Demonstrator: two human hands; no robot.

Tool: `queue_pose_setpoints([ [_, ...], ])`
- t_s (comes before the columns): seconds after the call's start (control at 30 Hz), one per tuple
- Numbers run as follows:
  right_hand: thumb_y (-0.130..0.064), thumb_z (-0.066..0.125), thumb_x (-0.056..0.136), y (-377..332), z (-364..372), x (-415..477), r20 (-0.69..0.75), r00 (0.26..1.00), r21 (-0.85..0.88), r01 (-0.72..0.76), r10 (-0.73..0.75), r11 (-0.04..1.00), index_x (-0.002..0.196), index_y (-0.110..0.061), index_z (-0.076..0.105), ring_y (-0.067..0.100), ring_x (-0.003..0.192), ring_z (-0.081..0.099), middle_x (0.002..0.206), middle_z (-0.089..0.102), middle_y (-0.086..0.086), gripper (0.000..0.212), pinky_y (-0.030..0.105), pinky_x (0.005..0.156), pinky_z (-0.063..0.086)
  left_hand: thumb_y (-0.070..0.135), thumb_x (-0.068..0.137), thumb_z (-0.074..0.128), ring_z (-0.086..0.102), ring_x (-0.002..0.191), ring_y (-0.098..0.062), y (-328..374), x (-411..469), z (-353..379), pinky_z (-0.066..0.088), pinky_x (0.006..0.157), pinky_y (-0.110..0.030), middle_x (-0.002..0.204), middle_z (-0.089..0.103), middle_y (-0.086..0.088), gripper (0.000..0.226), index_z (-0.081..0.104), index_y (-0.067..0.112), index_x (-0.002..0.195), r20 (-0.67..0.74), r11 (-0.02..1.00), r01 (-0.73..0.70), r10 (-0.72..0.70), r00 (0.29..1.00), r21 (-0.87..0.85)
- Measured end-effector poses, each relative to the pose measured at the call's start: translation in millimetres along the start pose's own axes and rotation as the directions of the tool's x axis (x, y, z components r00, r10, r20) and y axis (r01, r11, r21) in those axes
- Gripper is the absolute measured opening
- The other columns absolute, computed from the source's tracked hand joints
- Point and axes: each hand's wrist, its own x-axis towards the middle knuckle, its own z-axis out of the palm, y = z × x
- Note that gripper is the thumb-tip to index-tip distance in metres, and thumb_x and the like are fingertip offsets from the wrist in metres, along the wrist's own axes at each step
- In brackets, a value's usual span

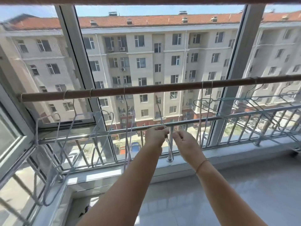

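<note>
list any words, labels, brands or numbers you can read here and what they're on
None: no text can be read anywhere in this view.
The hanger that the left hand pinches and the wooden pole show no label or mark.
The building opposite and the cars below show no readable sign or plate; any would be too small and blurred.

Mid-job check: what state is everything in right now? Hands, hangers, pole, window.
Pole: level, in place.
Middle hanger: hooked on the pole, empty.
Other hangers: hang on the pole, empty.
Left hand: pinches the middle hanger's lower end.
Right hand: fingers curled beside that hanger; grip unclear.
Left window: swung open.
</note>
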Motion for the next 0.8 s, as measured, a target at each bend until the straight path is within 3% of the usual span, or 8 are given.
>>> queue_pose_setpoints([
  [0.1,-0.027,0.05,0.091,23.5,4.5,-3.1,0.04,0.998,-0.049,-0.049,0.051,0.998,0.111,-0.01,0.057,0.02,0.088,0.056,0.098,0.059,0.007,0.028,0.032,0.079,0.047,-0.003,0.084,0.058,0.047,0.057,-0.011,-29.0,-7.5,-6.4,0.038,0.052,-0.018,0.066,0.056,-0.003,0.021,0.067,-0.003,0.103,0.02,0.997,0.029,-0.03,0.999,0.072],
  [0.17,-0.026,0.052,0.09,33.5,5.0,-4.7,0.058,0.996,-0.095,-0.066,0.072,0.993,0.121,-0.009,0.051,0.022,0.105,0.053,0.115,0.054,0.011,0.035,0.035,0.093,0.045,-0.001,0.085,0.058,0.049,0.061,-0.011,-42.6,-12.9,-13.4,0.04,0.056,-0.018,0.069,0.058,-0.002,0.02,0.066,0.001,0.104,0.015,0.991,0.025,-0.028,1.0,0.132],
  [0.33,-0.019,0.055,0.088,45.7,4.5,-6.9,0.084,0.996,-0.191,-0.008,0.024,0.982,0.131,-0.008,0.042,0.026,0.126,0.041,0.134,0.045,0.012,0.047,0.036,0.107,0.031,-0.002,0.087,0.054,0.057,0.082,-0.014,-65.0,-23.0,-32.6,0.042,0.076,-0.021,0.091,0.066,-0.004,0.024,0.067,0.003,0.106,0.009,0.963,-0.035,0.034,0.999,0.268],
  [0.43,-0.019,0.055,0.087,51.4,2.4,-7.7,0.145,0.989,-0.267,0.029,0.01,0.963,0.135,-0.011,0.038,0.023,0.133,0.034,0.141,0.04,0.008,0.052,0.035,0.112,0.027,-0.001,0.088,0.053,0.058,0.081,-0.007,-72.9,-29.5,-44.1,0.041,0.081,-0.021,0.09,0.067,0.0,0.021,0.069,0.009,0.097,0.066,0.94,-0.084,0.065,0.996,0.33],
  [0.57,-0.023,0.05,0.09,58.1,-9.3,-12.1,0.147,0.989,-0.507,0.069,0.008,0.859,0.121,-0.017,0.054,0.021,0.112,0.054,0.12,0.061,0.002,0.032,0.037,0.097,0.04,0.004,0.089,0.054,0.061,0.093,-0.011,-78.8,-34.8,-56.7,0.044,0.085,-0.022,0.094,0.069,0.001,0.025,0.066,0.025,0.082,0.092,0.899,-0.132,0.102,0.99,0.417],
  [0.67,-0.023,0.044,0.093,58.8,-23.4,-21.1,0.183,0.982,-0.491,0.054,0.043,0.869,0.095,-0.018,0.06,0.019,0.081,0.058,0.079,0.062,-0.009,0.017,0.031,0.073,0.041,0.006,0.091,0.052,0.062,0.097,-0.013,-78.1,-36.5,-58.9,0.043,0.081,-0.02,0.096,0.07,0.001,0.023,0.068,0.022,0.086,0.081,0.88,-0.154,0.131,0.988,0.449],
  [0.8,-0.021,0.042,0.095,56.8,-42.5,-30.1,0.269,0.958,-0.396,0.012,0.103,0.918,0.082,-0.015,0.06,0.013,0.062,0.055,0.065,0.06,-0.007,0.022,0.028,0.06,0.043,0.006,0.088,0.054,0.059,0.095,-0.012,-74.9,-33.5,-52.8,0.04,0.084,-0.021,0.098,0.068,-0.001,0.021,0.072,0.011,0.098,0.039,0.799,-0.218,0.237,0.971,0.561],
])
